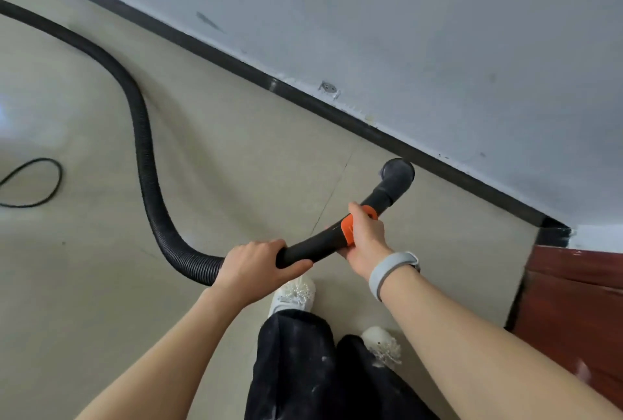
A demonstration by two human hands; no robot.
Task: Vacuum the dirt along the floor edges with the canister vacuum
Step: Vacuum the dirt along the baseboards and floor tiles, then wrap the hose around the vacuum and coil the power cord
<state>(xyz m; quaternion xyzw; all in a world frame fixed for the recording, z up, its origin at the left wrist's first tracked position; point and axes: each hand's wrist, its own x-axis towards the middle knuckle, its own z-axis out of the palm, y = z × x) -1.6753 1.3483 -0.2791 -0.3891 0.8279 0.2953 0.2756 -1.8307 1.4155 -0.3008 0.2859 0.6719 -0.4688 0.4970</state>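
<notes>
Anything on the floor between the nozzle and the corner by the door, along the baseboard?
Nothing visible. The nozzle sits at the black baseboard, and the floor strip toward the corner is bare. Hose and cable trail behind, on the left.

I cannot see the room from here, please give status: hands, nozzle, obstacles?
Left hand and right hand grip the wand. Nozzle at the black baseboard. Thin cable lies far left, clear.
</notes>
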